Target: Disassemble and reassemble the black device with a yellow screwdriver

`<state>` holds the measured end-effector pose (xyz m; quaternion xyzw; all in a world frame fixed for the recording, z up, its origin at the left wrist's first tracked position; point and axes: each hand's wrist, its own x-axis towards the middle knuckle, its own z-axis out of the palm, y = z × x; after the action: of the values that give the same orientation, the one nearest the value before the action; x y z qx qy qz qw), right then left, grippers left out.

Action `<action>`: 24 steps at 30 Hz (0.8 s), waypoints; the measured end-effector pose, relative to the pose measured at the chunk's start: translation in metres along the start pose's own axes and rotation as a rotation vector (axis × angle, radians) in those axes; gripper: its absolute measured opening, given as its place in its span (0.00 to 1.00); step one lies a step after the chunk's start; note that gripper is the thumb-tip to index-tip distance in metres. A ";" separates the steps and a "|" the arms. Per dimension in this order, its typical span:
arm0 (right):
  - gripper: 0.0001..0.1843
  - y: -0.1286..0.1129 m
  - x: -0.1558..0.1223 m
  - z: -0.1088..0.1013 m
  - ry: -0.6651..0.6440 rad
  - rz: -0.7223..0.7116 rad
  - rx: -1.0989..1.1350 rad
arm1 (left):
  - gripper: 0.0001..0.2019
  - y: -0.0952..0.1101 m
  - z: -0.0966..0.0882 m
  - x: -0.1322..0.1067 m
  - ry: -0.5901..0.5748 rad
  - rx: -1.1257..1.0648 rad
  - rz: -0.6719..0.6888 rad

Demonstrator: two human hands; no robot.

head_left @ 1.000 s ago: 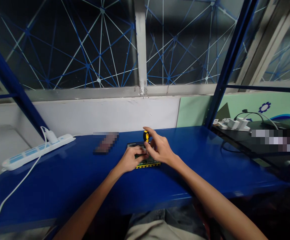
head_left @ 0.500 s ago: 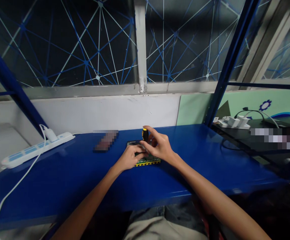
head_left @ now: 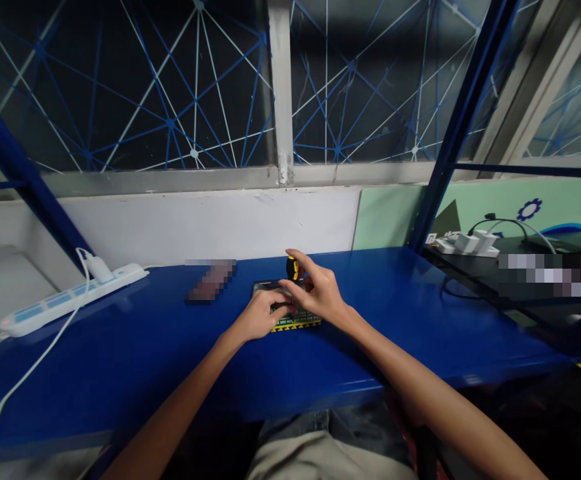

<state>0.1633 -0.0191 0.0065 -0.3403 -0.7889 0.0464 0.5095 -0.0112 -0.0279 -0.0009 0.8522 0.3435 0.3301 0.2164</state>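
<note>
A short screwdriver (head_left: pixel 292 268) with a black and yellow handle stands nearly upright in my right hand (head_left: pixel 323 293). My index finger reaches over its top while the thumb is at the side. Below it, my left hand (head_left: pixel 260 313) lies over a kit with a green face and a yellow patterned front edge (head_left: pixel 297 325). The left thumb and index finger come together near the lower end of the screwdriver. Whatever they pinch is hidden, and so is the screwdriver's tip. A dark rim (head_left: pixel 265 285) shows at the back of the kit.
On the blue table (head_left: pixel 170 373) a blurred-out flat object (head_left: pixel 211 281) lies left of my hands. A white power strip (head_left: pixel 73 300) with a plugged-in cable (head_left: pixel 25 383) is at the far left. Another power strip (head_left: pixel 463 245) sits on a black table to the right.
The screwdriver's handle has turned, so its yellow marks face another way. My right fingers have shifted slightly around it, and the left hand stays in place.
</note>
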 end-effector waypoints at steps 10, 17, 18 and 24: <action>0.29 0.010 0.010 -0.013 0.304 0.184 0.082 | 0.18 -0.004 -0.001 -0.003 0.013 0.213 0.129; 0.27 0.063 0.022 -0.058 0.457 0.256 -0.094 | 0.25 -0.007 0.003 -0.005 -0.073 0.416 0.135; 0.26 0.069 0.022 -0.061 0.456 0.263 -0.125 | 0.25 -0.007 0.003 -0.005 -0.067 0.421 0.136; 0.25 0.078 0.020 -0.057 0.209 0.300 -0.160 | 0.23 -0.007 0.003 -0.004 -0.054 0.430 0.121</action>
<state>0.2441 0.0368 0.0167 -0.4964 -0.6734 0.0230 0.5474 -0.0142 -0.0263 -0.0088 0.9062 0.3485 0.2389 0.0188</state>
